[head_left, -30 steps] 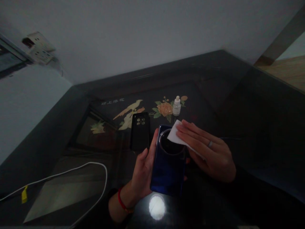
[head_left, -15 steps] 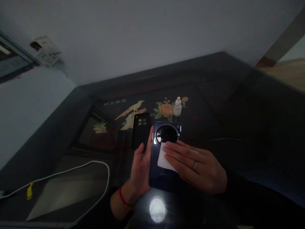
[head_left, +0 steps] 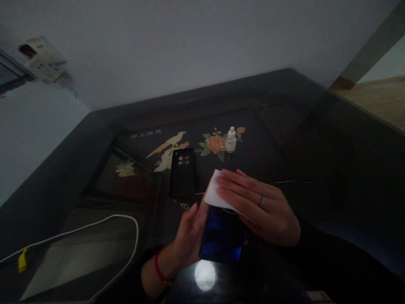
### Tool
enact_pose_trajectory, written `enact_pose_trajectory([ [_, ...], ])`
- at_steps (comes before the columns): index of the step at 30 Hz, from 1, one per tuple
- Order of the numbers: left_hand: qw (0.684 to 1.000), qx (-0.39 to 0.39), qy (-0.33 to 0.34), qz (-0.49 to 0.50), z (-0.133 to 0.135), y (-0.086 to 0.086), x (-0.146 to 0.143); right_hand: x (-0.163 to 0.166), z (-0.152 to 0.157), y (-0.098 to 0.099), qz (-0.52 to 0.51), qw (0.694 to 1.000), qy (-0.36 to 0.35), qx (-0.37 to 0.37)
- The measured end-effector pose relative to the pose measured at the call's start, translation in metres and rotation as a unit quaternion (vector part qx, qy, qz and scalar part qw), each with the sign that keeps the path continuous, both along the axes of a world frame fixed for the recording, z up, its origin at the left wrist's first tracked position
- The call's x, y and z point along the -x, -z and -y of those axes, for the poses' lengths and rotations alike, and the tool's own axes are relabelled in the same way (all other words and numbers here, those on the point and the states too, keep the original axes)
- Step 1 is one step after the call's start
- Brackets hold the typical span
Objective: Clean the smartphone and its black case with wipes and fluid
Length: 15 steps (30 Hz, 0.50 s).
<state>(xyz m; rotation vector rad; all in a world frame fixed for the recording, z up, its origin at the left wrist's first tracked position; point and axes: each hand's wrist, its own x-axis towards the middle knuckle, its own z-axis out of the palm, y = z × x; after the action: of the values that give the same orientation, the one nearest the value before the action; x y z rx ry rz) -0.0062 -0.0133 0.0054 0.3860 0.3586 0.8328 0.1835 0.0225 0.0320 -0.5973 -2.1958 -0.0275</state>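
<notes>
My left hand (head_left: 190,234) grips a dark blue phone (head_left: 221,236) along its left side, with the phone's back turned up towards me. Over the phone's top end my right hand (head_left: 265,207) presses a folded white wipe (head_left: 212,196), its fingers laid together across it. Wipe and fingers cover most of the round camera ring. A black phone case (head_left: 183,173) lies just beyond my left hand, with a small chain strap (head_left: 183,206) at its lower end.
A small white-capped dropper bottle (head_left: 230,141) stands behind the phone on the dark glossy table (head_left: 303,139), which bears a flower-and-bird picture. At the left runs a white cable (head_left: 95,221) with a yellow tag (head_left: 22,261). Wall sockets (head_left: 46,59) sit at the upper left.
My right hand has slid the wipe up from below the camera ring onto it, covering it. The phone has tilted, and the camera view has shifted a little.
</notes>
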Motion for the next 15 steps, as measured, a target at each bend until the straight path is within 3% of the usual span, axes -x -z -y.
enact_pose_trajectory([
  [6,0.999,-0.006,-0.031,-0.014,-0.007,-0.01,0.002,-0.007,-0.001,0.001,-0.005,0.998,0.063,0.01],
  [15,0.994,0.028,-0.106,-0.02,-0.021,-0.012,0.007,0.003,0.006,0.016,0.012,1.0,-0.001,0.01],
])
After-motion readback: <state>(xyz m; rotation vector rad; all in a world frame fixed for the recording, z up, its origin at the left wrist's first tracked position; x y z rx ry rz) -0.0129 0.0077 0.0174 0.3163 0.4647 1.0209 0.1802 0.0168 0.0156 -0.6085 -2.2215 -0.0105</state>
